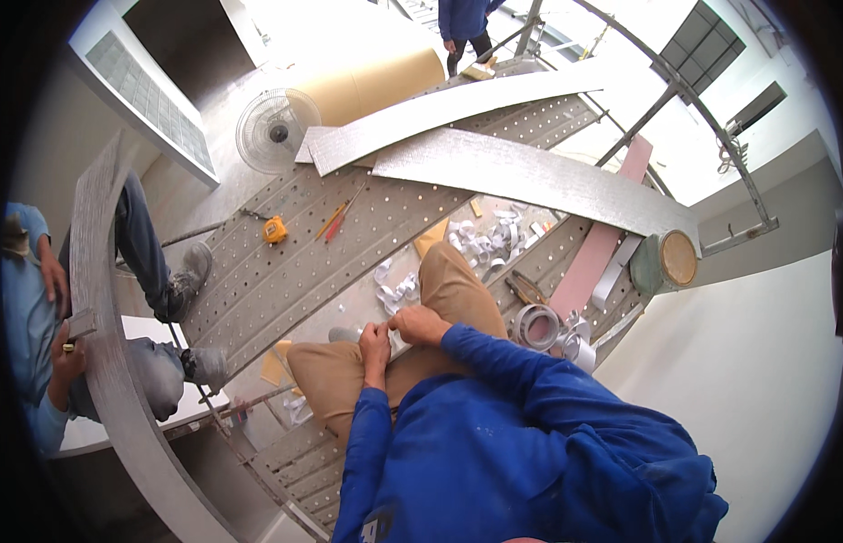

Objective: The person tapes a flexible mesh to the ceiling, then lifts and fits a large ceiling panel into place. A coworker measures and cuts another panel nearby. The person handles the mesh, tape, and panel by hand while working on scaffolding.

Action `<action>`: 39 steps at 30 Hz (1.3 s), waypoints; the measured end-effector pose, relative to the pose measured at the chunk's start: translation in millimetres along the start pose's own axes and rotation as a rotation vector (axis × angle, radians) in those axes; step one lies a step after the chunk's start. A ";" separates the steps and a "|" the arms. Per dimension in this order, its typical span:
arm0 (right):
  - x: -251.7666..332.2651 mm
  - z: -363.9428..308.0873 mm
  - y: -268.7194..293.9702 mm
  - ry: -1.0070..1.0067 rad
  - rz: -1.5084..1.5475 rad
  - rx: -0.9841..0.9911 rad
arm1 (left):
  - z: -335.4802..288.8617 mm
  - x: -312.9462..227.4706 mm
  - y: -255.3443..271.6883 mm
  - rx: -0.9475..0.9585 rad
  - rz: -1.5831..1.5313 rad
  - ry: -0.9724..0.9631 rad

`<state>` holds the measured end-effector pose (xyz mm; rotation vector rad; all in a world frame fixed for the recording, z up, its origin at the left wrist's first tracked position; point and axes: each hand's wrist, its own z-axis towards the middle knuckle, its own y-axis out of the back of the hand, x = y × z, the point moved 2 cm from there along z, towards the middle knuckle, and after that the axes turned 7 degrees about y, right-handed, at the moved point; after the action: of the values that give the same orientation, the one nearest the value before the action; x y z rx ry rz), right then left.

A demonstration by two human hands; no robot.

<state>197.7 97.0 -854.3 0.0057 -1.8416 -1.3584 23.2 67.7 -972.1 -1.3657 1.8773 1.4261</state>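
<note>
Between my knees, above a gap in the perforated metal planks (286, 299), my two hands meet. My left hand (374, 347) is closed, fingertips against those of my right hand (418, 324), which is curled too. A small whitish bit shows below the fingers; what it is, and which hand grips it, I cannot make out. Curled white strips (498, 242) lie past my right knee. To the right are rolls of pale tape (536, 327) and a pair of pliers (526, 288).
Long silvery boards (530, 172) cross the planks ahead. A yellow tape measure (274, 230) and a red-handled tool (335, 226) lie ahead-left. At left, a co-worker holds a long grey panel (100, 271). A green round container (652, 262) stands right, a fan (277, 132) beyond.
</note>
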 end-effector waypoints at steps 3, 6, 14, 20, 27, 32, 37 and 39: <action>-3.2 1.0 -3.2 -0.002 -0.038 0.041 | -4.3 -6.7 2.5 -0.036 0.064 -0.117; -5.5 1.4 -7.3 0.002 -0.045 0.051 | -4.8 -4.5 1.9 0.052 0.041 0.045; -7.0 1.4 -9.4 0.041 -0.049 0.027 | 3.4 5.0 -4.1 -0.003 0.004 -0.164; -5.4 1.8 -7.1 0.036 -0.052 0.031 | 3.2 4.7 -3.8 0.027 -0.027 -0.136; -2.4 -0.1 -3.3 0.014 -0.045 0.019 | -1.1 -3.0 0.4 0.040 -0.032 -0.061; -2.6 -0.2 -4.8 0.012 -0.045 0.019 | -2.8 -6.6 0.9 0.008 -0.044 -0.137; -3.8 -0.4 -6.4 -0.005 -0.043 0.046 | -2.6 -6.8 0.4 -0.002 -0.016 -0.139; -3.5 -0.4 -5.9 0.019 -0.053 0.025 | -2.1 -6.1 0.0 0.018 0.002 -0.060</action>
<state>197.6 95.8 -861.0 0.0806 -1.8546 -1.3666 26.3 68.6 -966.5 -1.2989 1.8498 1.4320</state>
